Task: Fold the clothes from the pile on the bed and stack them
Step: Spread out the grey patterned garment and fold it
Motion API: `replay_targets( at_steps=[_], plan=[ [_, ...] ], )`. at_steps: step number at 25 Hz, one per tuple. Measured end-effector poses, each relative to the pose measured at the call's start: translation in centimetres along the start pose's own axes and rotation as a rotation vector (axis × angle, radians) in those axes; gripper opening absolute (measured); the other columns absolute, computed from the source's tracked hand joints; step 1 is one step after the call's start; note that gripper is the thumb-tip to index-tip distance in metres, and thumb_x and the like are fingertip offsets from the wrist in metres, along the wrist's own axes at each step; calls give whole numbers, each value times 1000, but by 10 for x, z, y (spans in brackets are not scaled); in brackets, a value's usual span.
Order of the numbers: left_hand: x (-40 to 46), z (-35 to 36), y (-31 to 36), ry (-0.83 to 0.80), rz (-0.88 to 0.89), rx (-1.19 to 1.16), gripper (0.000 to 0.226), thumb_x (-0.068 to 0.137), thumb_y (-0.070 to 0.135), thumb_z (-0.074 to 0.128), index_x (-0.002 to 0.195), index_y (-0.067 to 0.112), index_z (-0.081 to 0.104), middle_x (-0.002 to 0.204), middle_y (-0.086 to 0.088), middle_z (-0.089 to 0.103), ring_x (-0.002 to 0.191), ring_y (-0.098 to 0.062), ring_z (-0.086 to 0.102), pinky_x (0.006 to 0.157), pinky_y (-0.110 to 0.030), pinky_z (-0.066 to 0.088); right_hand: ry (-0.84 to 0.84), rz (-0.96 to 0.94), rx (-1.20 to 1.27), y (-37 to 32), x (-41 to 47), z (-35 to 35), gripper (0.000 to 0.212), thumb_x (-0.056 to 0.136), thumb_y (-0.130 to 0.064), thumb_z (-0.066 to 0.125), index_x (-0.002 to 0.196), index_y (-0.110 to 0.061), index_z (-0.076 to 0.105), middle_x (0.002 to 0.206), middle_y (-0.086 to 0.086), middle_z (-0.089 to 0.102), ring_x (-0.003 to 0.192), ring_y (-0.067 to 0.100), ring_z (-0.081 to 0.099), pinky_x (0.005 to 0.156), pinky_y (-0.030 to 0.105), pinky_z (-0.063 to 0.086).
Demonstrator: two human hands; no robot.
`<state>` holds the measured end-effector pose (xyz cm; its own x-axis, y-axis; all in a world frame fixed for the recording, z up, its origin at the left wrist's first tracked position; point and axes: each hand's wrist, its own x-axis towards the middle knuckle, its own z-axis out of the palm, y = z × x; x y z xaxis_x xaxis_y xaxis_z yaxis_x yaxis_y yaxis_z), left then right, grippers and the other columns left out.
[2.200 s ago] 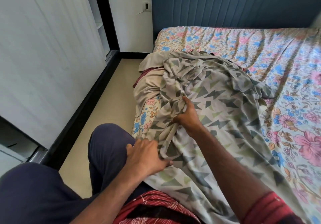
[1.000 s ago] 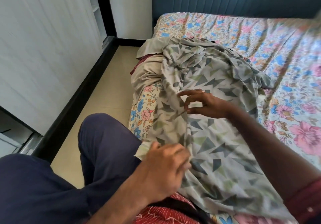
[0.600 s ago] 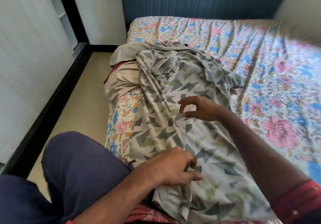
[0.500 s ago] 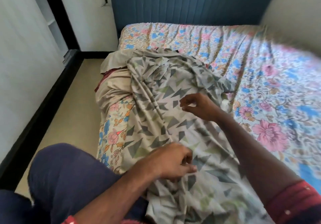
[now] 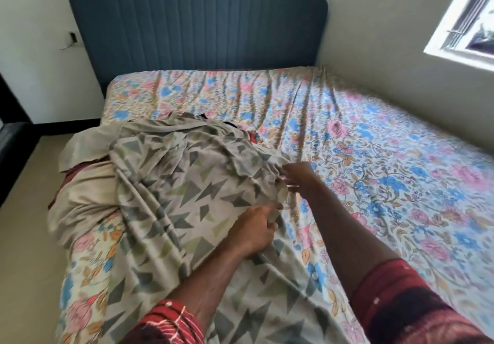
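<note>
A grey garment with a triangle print [image 5: 187, 183] lies spread over the pile on the left side of the bed [image 5: 374, 156]. Under it a beige cloth [image 5: 83, 196] and a dark red one [image 5: 70, 175] show at the bed's left edge. My left hand [image 5: 254, 231] grips a fold of the grey garment near its right edge. Just beyond it, my right hand [image 5: 299, 176] hovers at the garment's right edge with the fingers spread; whether they touch the cloth is blurred.
The floral sheet covers the whole bed, with wide bare room on the right half. A dark blue headboard [image 5: 197, 23] stands at the far end. A window [image 5: 470, 23] is at the upper right, and tan floor [image 5: 24, 236] runs along the left.
The view has swung to the right. Both hands moved right across the grey garment to its right edge. My right hand's fingers have spread, and my left hand now bunches a fold.
</note>
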<state>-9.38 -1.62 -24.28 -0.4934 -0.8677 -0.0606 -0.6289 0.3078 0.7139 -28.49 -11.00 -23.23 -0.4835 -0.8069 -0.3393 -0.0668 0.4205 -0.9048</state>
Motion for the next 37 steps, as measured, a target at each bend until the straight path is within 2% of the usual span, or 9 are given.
replay_targets(
  at_steps=[5,8,15,17,19,23,27,31,37],
  plan=[
    [23,24,13,31,100,216,28,99,37,58,127,35,62,123,1,67,111,-24,64,92,-37,53,-37,323,244,-2,45,1,25,98,-31,60,100,-7,53,60,4,52,35,15,41,46,21,40],
    [31,37,14,92,90,298,24,97,41,58,102,19,69,102,-3,73,100,-27,68,83,-36,51,-102,426,440,-7,58,-1,30,91,-34,70,85,-7,58,61,2,58,36,16,48,49,21,44],
    [28,45,0,282,-49,9,47,77,48,80,60,13,55,60,3,61,60,-17,59,63,-29,49,-103,239,506,-45,47,17,16,99,-23,64,89,-10,64,83,9,67,79,25,64,82,41,61],
    [20,42,-4,368,-153,-170,43,69,31,86,55,12,50,53,4,56,54,-12,53,59,-29,47,-83,195,568,-53,39,27,16,102,-23,60,98,-9,66,95,13,67,86,28,65,86,48,61],
    [9,40,-9,432,-206,-327,35,68,9,80,56,18,48,54,7,53,52,-7,49,55,-21,43,6,83,577,-63,26,41,14,102,-18,59,109,-8,67,97,11,66,80,24,63,74,38,60],
    [-15,20,-17,526,-285,-851,31,73,-3,75,90,19,61,84,-1,69,70,-6,63,69,-20,52,255,-366,266,-101,-18,92,29,103,-25,54,129,-18,64,102,3,67,91,20,65,74,30,52],
    [-48,-11,-59,587,-396,-1234,31,81,-8,74,105,9,68,94,-14,76,83,-23,71,69,-27,57,40,-766,-187,-117,-72,196,42,101,-21,56,143,-30,55,105,-3,66,84,17,64,65,28,52],
    [-67,-27,-97,480,-542,-1371,18,89,-8,65,101,2,73,97,-21,76,87,-32,69,80,-41,58,-333,-694,-627,-79,-123,259,55,86,-39,74,136,-26,56,126,4,68,108,24,65,90,38,56],
    [-70,-39,-99,433,-529,-1376,10,94,-2,63,97,7,68,90,-19,72,83,-31,66,72,-39,55,-111,-727,-616,32,-213,131,7,93,-36,67,93,-34,60,90,-16,69,73,-2,61,65,25,46]
  ],
)
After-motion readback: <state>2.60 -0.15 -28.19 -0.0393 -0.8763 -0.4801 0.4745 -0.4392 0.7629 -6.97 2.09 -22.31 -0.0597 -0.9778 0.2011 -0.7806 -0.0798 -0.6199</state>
